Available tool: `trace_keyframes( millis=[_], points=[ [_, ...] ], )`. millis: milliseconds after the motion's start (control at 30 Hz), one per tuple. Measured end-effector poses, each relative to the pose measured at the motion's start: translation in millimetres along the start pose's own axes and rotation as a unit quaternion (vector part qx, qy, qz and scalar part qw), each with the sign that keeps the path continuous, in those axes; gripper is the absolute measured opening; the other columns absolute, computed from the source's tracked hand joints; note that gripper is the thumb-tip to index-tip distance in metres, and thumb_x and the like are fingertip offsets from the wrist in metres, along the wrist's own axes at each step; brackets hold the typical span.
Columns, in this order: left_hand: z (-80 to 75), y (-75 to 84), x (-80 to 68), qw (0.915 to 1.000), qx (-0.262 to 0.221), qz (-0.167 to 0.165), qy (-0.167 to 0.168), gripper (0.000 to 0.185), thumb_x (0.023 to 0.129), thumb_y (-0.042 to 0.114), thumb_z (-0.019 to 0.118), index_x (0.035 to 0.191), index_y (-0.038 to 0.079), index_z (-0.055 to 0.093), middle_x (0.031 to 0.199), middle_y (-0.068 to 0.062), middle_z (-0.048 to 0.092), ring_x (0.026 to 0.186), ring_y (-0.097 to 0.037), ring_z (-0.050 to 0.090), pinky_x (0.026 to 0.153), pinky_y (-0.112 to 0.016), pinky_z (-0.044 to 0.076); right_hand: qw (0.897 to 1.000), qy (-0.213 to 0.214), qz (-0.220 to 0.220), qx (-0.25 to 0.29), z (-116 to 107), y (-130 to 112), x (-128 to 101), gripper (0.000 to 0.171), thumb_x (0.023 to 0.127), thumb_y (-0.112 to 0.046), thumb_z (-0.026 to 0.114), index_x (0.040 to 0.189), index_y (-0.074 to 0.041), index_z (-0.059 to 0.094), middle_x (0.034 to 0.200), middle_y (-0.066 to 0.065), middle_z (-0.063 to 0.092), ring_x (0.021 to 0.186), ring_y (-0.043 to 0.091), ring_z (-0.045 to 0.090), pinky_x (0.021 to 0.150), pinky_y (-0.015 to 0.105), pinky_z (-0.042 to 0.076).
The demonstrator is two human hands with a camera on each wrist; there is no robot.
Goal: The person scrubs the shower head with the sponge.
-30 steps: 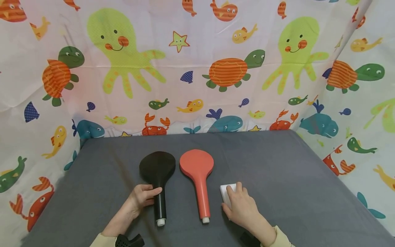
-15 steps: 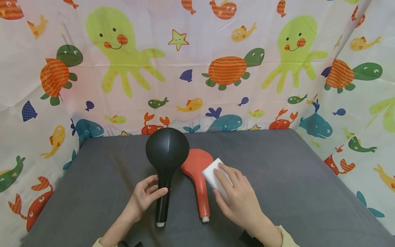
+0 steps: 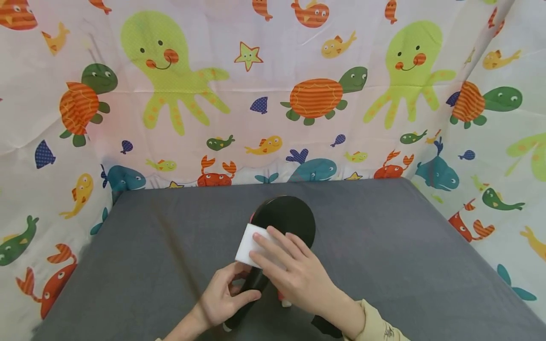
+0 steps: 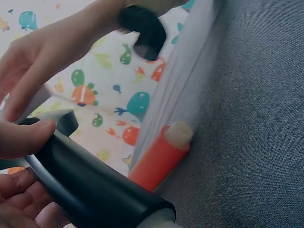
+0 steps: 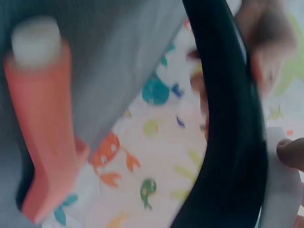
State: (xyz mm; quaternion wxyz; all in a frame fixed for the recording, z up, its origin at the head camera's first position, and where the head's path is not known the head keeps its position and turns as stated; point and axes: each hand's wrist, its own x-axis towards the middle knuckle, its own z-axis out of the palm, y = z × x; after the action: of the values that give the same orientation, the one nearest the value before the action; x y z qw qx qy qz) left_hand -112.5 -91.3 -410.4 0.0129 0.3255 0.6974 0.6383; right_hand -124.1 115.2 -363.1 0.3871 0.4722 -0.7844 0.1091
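Note:
My left hand [image 3: 222, 294] grips the handle of a black shower head [image 3: 295, 219], which is tilted with its round head up and to the right. A white sponge [image 3: 247, 247] is in my right hand [image 3: 296, 274], held against the neck of the black shower head. In the right wrist view the sponge lies along the side of the black handle [image 5: 230, 95]. A red shower head [image 4: 159, 161] with a white connector end [image 4: 179, 134] rests on the cloth beneath; the black one and my right hand hide most of it in the head view.
A grey cloth [image 3: 384, 265] covers the table. Behind and at both sides hangs a white curtain [image 3: 273, 71] printed with sea animals. A black wrist strap [image 4: 145, 31] shows on my right arm.
My left hand has lifted the black shower head from the cloth and tilted it rightward, over the red one. My right hand has picked up the sponge and brought it left onto the black shower head.

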Motion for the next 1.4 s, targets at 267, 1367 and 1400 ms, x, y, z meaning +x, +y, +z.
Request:
trace_keyframes(
  millis=[267, 1367, 1400],
  points=[
    [2.8, 5.6, 0.2, 0.9994, -0.008, -0.030, -0.017, 0.031, 0.084, 0.006, 0.068, 0.113, 0.003, 0.059, 0.096, -0.011, 0.061, 0.085, -0.014, 0.061, 0.068, -0.032, 0.055, 0.980, 0.103, 0.167, 0.032, -9.5, 39.4, 6.0, 0.040, 0.097, -0.032, 0.046, 0.126, -0.006, 0.056, 0.137, 0.017, 0.045, 0.125, 0.037, 0.039, 0.093, 0.054, 0.036],
    [2.3, 4.7, -0.4, 0.9983, -0.025, -0.052, 0.004, 0.034, 0.079, 0.008, 0.072, 0.111, 0.003, 0.061, 0.097, -0.014, 0.061, 0.088, -0.015, 0.061, 0.071, -0.030, 0.054, 0.951, 0.142, 0.247, 0.116, -4.6, 46.0, -1.1, 0.044, 0.097, -0.033, 0.046, 0.129, -0.004, 0.053, 0.140, 0.016, 0.040, 0.124, 0.032, 0.037, 0.084, 0.053, 0.045],
    [2.0, 4.7, -0.6, 0.9984, -0.022, -0.051, 0.007, 0.034, 0.079, 0.009, 0.073, 0.110, 0.003, 0.061, 0.097, -0.013, 0.061, 0.088, -0.015, 0.061, 0.071, -0.030, 0.054, 0.952, 0.143, 0.247, 0.114, -3.3, 44.2, -2.7, 0.044, 0.097, -0.033, 0.045, 0.129, -0.004, 0.052, 0.140, 0.017, 0.039, 0.124, 0.032, 0.037, 0.083, 0.053, 0.045]
  ],
)
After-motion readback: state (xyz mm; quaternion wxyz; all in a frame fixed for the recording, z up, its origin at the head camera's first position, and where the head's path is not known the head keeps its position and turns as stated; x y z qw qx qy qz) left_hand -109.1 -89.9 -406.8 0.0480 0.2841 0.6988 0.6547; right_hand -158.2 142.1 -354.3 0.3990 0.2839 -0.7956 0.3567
